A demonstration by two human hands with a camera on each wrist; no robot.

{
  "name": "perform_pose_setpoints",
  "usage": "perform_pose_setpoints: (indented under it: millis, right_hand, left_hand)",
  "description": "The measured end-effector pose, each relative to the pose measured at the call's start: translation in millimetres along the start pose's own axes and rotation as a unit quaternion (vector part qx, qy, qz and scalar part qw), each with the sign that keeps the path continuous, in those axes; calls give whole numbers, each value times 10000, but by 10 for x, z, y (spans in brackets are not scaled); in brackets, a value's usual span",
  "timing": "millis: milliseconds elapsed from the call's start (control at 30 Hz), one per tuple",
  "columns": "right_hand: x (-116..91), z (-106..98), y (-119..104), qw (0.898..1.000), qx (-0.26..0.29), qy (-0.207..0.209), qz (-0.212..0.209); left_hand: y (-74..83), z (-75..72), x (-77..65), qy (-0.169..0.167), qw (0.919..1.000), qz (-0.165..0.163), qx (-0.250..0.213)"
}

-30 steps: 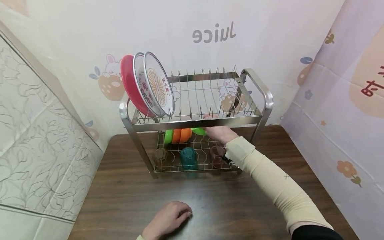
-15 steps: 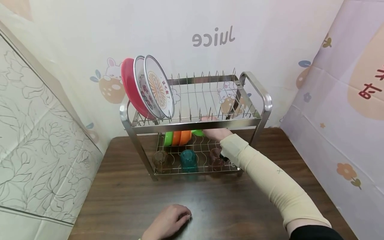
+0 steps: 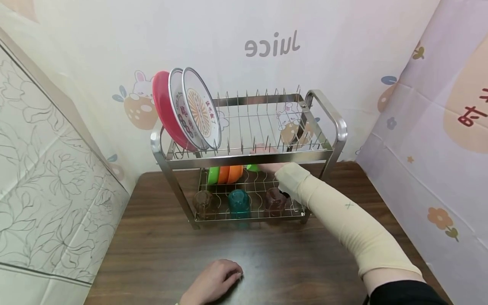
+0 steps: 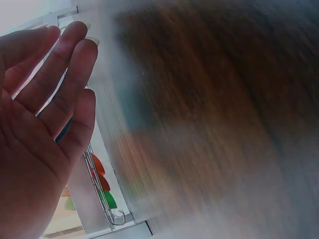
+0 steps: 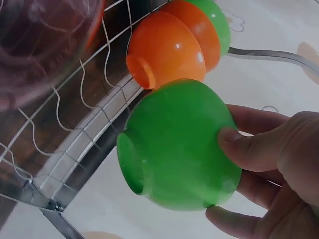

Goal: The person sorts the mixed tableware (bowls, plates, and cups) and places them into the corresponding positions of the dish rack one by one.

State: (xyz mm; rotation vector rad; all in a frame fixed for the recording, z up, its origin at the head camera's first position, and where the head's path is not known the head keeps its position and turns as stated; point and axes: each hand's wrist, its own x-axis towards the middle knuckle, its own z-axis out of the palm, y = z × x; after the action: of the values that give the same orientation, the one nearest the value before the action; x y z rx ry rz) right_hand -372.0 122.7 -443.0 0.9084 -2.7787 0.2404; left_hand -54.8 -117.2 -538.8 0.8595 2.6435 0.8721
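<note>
In the right wrist view my right hand (image 5: 279, 154) grips a green bowl (image 5: 179, 149) by its rim, thumb on the outside and fingers behind. The bowl is tipped on its side at the lower tier of a metal dish rack (image 3: 244, 159). Directly beside it lean two orange bowls (image 5: 167, 47) and another green bowl (image 5: 212, 20). The head view shows the right hand partly hidden behind the rack's upper bar. My left hand (image 3: 213, 279) rests on the wooden table (image 3: 282, 258) in front of the rack, fingers loosely bent, holding nothing.
Two white patterned plates (image 3: 200, 108) and a red one (image 3: 165, 106) stand at the upper tier's left. Along the lower tier's front are a brownish glass (image 3: 203, 203), a teal glass (image 3: 239, 203) and a pinkish glass (image 3: 275, 201). Patterned cloth covers the walls.
My right hand has shifted slightly left and deeper into the lower tier with the green bowl, towards the orange bowls. The left hand stays in place.
</note>
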Motion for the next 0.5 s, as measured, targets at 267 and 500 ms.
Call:
perform_pose_setpoints:
  millis: [267, 500]
  right_hand:
    - [268, 530, 233, 9990, 244, 152, 352]
    - [167, 229, -18, 9950, 833, -136, 525]
  left_hand:
    - [11, -9, 24, -134, 9997, -216, -72]
    - [2, 5, 24, -94, 9999, -63, -20]
